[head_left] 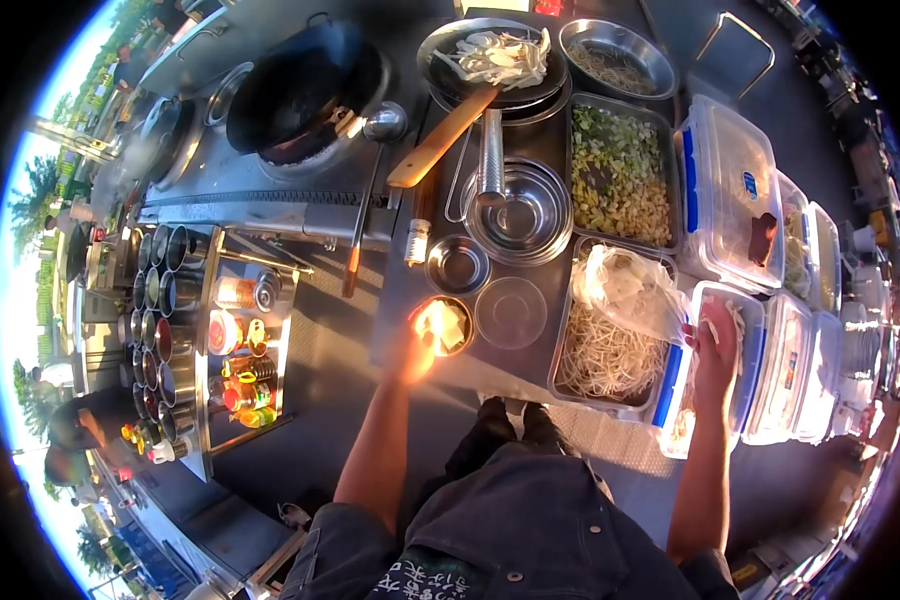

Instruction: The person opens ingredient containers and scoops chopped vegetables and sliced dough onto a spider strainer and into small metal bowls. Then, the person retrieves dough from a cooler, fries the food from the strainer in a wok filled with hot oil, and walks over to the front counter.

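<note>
My left hand (416, 350) is at the left rim of a small round bowl (457, 346) that holds pale, sunlit pieces (443, 322). Glare washes out its fingers, so their grip is unclear. My right hand (714, 357) reaches over an uncovered clear container (746, 312) with a blue-edged rim, its thumb and fingers apart. Beside its thumb lies a crumpled clear plastic bag (625, 290), partly covering bean sprouts (610, 350) in a metal tray (558, 385). A clear round lid or dish (511, 313) sits right of the small bowl.
Chopped vegetables (622, 170) fill another tray. A wooden spatula (445, 137) leans against a pan (432, 85) of white strips (500, 58). Nested metal bowls (542, 240) stand nearby. At the left are a black wok (280, 95), a ladle (368, 180) and a rack of bottles (250, 390). Lidded containers (727, 160) line the right.
</note>
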The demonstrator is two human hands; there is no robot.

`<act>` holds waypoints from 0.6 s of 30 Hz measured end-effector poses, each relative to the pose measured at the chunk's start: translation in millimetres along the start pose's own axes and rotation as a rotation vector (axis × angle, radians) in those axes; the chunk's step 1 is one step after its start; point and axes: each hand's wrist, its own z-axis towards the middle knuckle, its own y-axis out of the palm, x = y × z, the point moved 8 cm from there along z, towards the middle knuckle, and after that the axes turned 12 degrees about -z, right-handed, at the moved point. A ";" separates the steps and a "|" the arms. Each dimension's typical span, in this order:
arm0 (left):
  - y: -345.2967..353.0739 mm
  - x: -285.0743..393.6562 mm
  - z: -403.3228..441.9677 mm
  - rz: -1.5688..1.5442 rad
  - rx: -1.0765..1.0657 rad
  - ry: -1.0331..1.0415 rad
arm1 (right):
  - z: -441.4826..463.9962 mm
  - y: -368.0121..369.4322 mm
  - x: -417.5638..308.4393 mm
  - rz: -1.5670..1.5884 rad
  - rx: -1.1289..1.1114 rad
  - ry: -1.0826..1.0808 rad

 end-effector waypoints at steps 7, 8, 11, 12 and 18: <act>-10.3 -2.7 -2.4 0.084 -0.027 -0.030 | -15.9 -13.5 7.9 -0.154 0.117 -0.115; -17.0 19.7 -3.8 0.045 0.010 -0.046 | -18.2 -15.1 9.1 -0.168 0.136 -0.072; -30.6 19.3 -7.1 0.089 0.097 0.023 | -29.8 -22.7 4.0 -0.208 0.220 -0.133; -35.4 16.0 -8.4 0.178 0.149 0.108 | -33.8 -22.5 -0.6 -0.209 0.225 -0.144; -48.0 59.1 -10.1 0.098 0.235 0.059 | -99.1 32.6 -21.5 -0.097 -0.030 -0.026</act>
